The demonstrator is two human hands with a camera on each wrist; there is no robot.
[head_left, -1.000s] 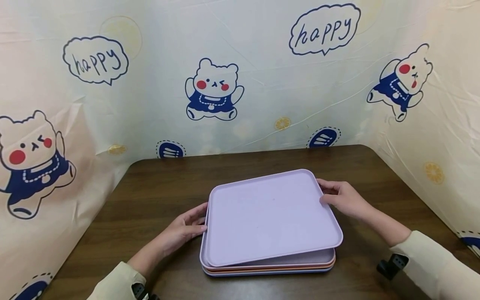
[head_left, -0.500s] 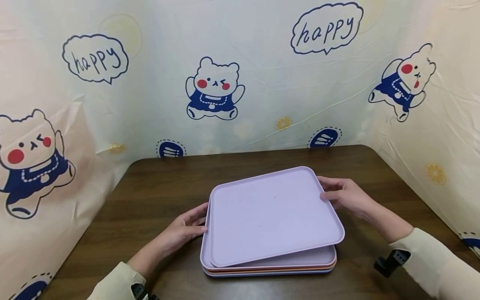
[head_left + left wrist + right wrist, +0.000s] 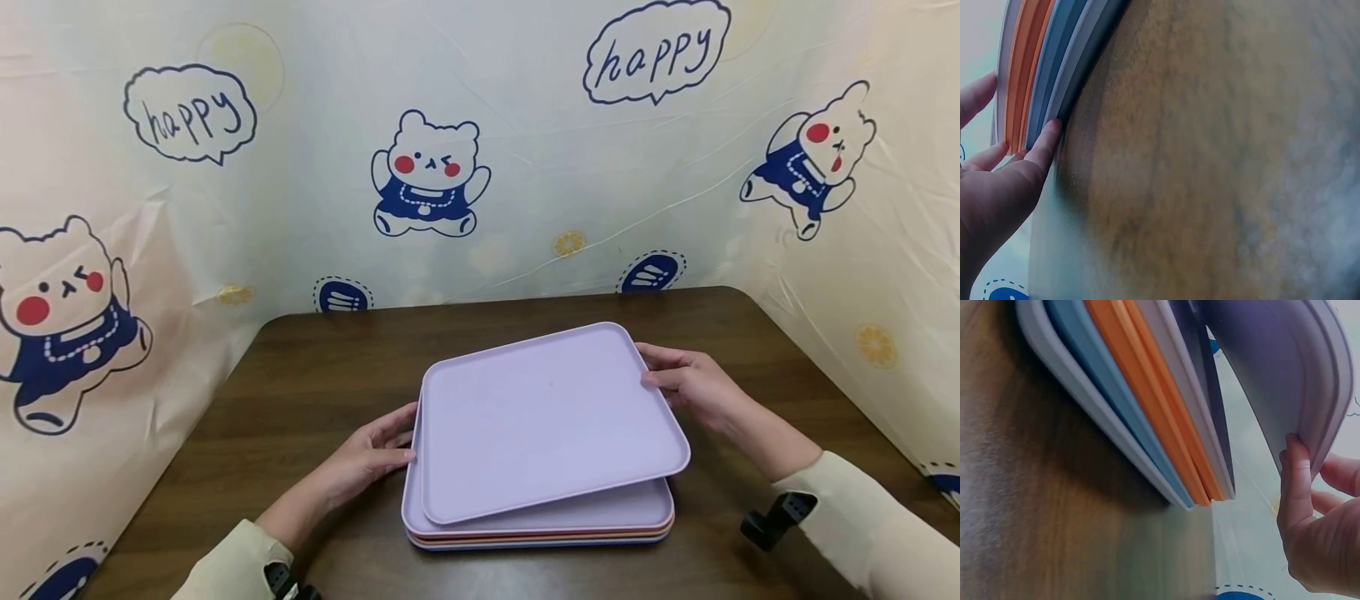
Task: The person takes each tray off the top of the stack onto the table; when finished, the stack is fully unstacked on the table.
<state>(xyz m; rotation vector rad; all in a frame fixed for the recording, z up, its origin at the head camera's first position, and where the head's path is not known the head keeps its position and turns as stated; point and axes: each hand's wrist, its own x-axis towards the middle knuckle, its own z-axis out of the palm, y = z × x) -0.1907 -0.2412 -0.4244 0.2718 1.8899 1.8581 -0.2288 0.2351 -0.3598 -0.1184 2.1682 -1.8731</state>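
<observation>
A lilac rectangular tray (image 3: 551, 417) is tilted over a stack of like trays, its right side raised and its left side low against the stack. My right hand (image 3: 697, 387) pinches its right rim, thumb on top and fingers beneath. Directly below lies another lilac tray (image 3: 630, 504). Under that, the right wrist view shows orange trays (image 3: 1141, 394), a blue tray (image 3: 1094, 369) and a pale tray (image 3: 1066, 375) at the bottom. My left hand (image 3: 367, 450) rests its extended fingertips against the stack's left side, from the upper rims down to the lowest tray.
The stack stands near the front of a dark brown wooden table (image 3: 322, 375). A pale cloth (image 3: 300, 167) printed with bears and "happy" bubbles hangs behind and along both sides. Small black devices (image 3: 780, 521) are strapped at both sleeves.
The lilac tray's right side has risen a little, and the gap over the stack has widened. My right hand has moved slightly up with it. The left hand stays put at the stack.
</observation>
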